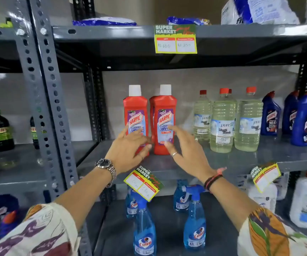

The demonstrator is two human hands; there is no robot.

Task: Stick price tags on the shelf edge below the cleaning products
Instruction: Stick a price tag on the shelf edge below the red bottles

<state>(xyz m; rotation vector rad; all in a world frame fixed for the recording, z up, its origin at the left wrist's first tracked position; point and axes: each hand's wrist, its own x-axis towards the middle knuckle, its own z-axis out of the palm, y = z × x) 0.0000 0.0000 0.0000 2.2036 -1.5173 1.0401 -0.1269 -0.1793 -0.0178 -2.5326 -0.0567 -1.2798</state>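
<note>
The likeliest trouble is a toppled bottle: both hands are spread at the two red Harpic bathroom cleaner bottles (149,121), which stand tall and narrow close together near the shelf front, and a sideways nudge from either palm could tip one into the other or off the edge. A second risk lies just below the wrists, where the price tag (143,182) on the shelf edge (178,175) hangs crooked, one corner dropping over the Colin spray bottles (145,231); a brushing forearm could peel it off. Another tag (265,176), well to the right of the right hand, is tilted and curling too, so its hold looks weak.

The left hand (130,150) is wide open, fingers fanned across the front of the left bottle, apparently touching or nearly touching its label, closed on nothing. The right hand (184,150) is equally open, fingertips at the right bottle's label, holding nothing. Neither carries a tag. A straight tag (175,39) sits on the shelf edge above both hands.
</note>
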